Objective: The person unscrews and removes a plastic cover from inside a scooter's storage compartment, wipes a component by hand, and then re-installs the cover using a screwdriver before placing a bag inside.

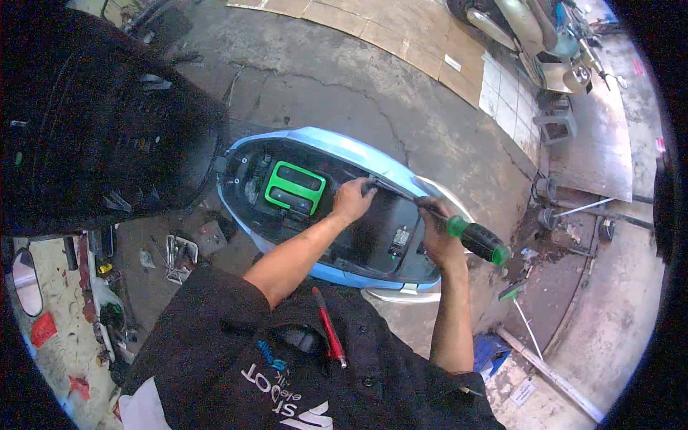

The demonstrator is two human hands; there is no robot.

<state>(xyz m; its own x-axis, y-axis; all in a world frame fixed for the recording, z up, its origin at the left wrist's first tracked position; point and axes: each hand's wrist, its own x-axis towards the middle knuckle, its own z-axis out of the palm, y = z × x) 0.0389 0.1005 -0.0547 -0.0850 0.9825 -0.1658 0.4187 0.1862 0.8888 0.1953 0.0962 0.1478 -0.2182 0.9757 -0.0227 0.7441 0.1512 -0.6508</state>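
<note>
A light blue scooter body (344,143) lies below me, its black inner compartment (337,236) exposed, with a green-framed part (295,186) at its left side. My left hand (351,201) is closed at the compartment's far inner edge, fingertips on something too small to make out, near the end of a thin metal shaft. My right hand (441,233) grips a green-and-black screwdriver (479,242) at the right end of the body, the handle angled down to the right. A small silver-and-black component (400,242) sits inside the compartment, left of my right hand.
A large black seat (107,129) stands at left. A tray of tools (181,259) lies on the floor below it. Cardboard (394,36), another scooter (519,32), a white stool (555,125) and a metal sheet (595,143) are toward the upper right. A broom (512,294) lies at right.
</note>
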